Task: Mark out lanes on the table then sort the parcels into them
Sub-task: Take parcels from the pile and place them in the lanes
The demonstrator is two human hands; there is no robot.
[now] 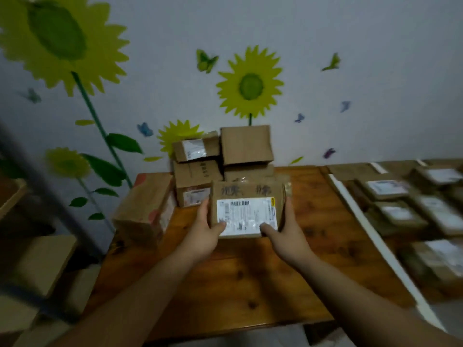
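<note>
I hold a brown cardboard parcel [246, 209] with a white shipping label and dark handwriting on its top, just above the wooden table [240, 276]. My left hand [206, 230] grips its left side and my right hand [288, 231] grips its right side, thumbs on the label. Behind it, a stack of unsorted parcels [220, 161] stands against the wall. A larger parcel [147, 209] lies at the table's left corner. A white tape line [375, 236] runs along the table's right part, and several labelled parcels [411, 211] lie beyond it, blurred.
The wall with sunflower stickers [250, 83] closes off the far side. Cardboard boxes [42, 261] and a dark shelf frame [47, 204] stand on the left beside the table. The near table edge [240, 329] runs just above my forearms.
</note>
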